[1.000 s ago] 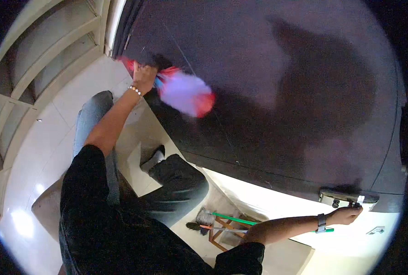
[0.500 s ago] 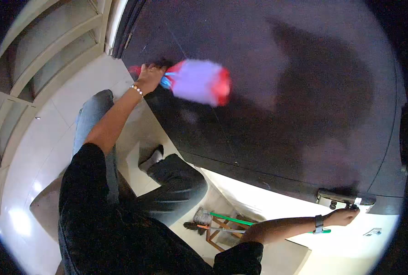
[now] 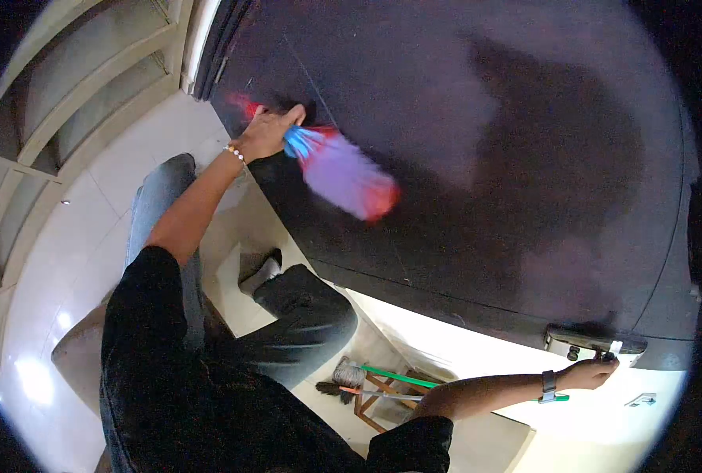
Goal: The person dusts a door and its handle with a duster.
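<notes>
My left hand (image 3: 268, 132) is closed round the handle of a duster (image 3: 343, 177). Its head is purple with a red end and light blue strips by my fingers, and motion blurs it. A red part of the duster sticks out behind the hand. The head lies over the dark door (image 3: 422, 87); I cannot tell whether it touches. Lower right, my right hand (image 3: 587, 374) is pinched at a small knob or key on the metal door lock (image 3: 595, 344). What exactly its fingertips hold is too small to make out.
A mop (image 3: 349, 370) with a green stick and a dark-bristled brush (image 3: 337, 391) lie by a wooden rack (image 3: 373, 404) below. A cream grille (image 3: 91, 71) stands at the left over pale floor tiles (image 3: 75, 225). My bent legs are beneath my arms.
The duster's head has swung downward, so it now slants to the lower right. My left hand has turned with it and shifted slightly. My right hand stays at the lock.
</notes>
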Tool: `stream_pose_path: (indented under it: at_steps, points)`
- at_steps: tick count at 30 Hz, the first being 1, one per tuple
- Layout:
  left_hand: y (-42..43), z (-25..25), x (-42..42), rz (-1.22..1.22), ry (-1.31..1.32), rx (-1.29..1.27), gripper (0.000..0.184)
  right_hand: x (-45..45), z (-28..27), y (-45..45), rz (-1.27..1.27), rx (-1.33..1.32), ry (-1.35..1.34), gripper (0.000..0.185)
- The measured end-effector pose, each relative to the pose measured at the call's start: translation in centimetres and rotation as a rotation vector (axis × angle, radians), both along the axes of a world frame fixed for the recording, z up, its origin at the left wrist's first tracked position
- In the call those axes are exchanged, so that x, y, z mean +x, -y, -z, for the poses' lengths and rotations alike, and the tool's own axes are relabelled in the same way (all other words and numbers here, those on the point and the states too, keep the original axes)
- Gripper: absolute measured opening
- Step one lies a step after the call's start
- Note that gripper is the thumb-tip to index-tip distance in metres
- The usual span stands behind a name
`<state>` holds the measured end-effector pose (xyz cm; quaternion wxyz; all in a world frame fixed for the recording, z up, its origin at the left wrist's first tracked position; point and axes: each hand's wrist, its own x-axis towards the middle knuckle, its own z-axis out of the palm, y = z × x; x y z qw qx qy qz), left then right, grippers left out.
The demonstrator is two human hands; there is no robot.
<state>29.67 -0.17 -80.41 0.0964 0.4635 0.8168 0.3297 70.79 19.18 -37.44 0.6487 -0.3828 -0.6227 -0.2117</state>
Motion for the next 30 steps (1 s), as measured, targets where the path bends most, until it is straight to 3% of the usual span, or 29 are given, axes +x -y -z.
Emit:
stream_pose_path:
  at_steps: [3,6,8,13,15,16,18,20,23,24,26,30]
  points:
    - [-0.8,2.3,0.6,-0.044,0.007,0.046,0.033,0.1,0.1,-0.1,-0.024,0.022,0.011,0.044]
    - [-1.2,4.9,0.6,-0.181,-0.226,0.032,0.025,0.4,-0.1,-0.3,-0.001,0.021,0.028,0.045]
    - [-0.7,3.5,-0.1,0.014,-0.103,-0.25,0.019,0.5,-0.1,-0.4,-0.012,0.025,0.031,0.045]
    - [-0.4,2.6,0.2,0.134,-0.101,-0.001,0.018,0.2,-0.1,-0.1,0.008,-0.005,0.018,0.045]
    - [-1.4,1.7,0.0,0.411,0.36,0.232,0.02,0.1,0.1,-0.1,-0.009,0.046,0.028,0.045]
    - [-1.8,1.4,0.4,0.411,0.36,0.229,0.02,0.1,0.0,-0.1,-0.008,0.043,0.027,0.045]
    - [-2.3,1.3,1.2,0.481,0.603,0.415,0.018,0.1,-0.1,0.0,0.026,-0.011,0.009,0.045]
    - [-2.8,2.7,1.3,0.511,0.597,0.392,0.019,-0.3,0.2,0.1,-0.004,0.008,0.001,0.044]
    - [-2.1,3.2,1.9,0.46,0.269,0.138,0.023,-0.5,0.2,0.3,-0.011,0.028,0.003,0.044]
    - [-2.0,3.3,2.0,0.459,0.269,0.138,0.023,-0.6,0.2,0.4,0.012,0.027,0.01,0.044]
    - [-1.7,3.5,2.1,0.404,-0.146,-0.288,0.023,-0.5,0.3,0.2,-0.002,0.036,0.013,0.044]
    - [-1.4,3.9,1.9,0.321,0.034,-0.224,0.019,0.2,0.0,-0.2,-0.041,0.042,0.021,0.043]
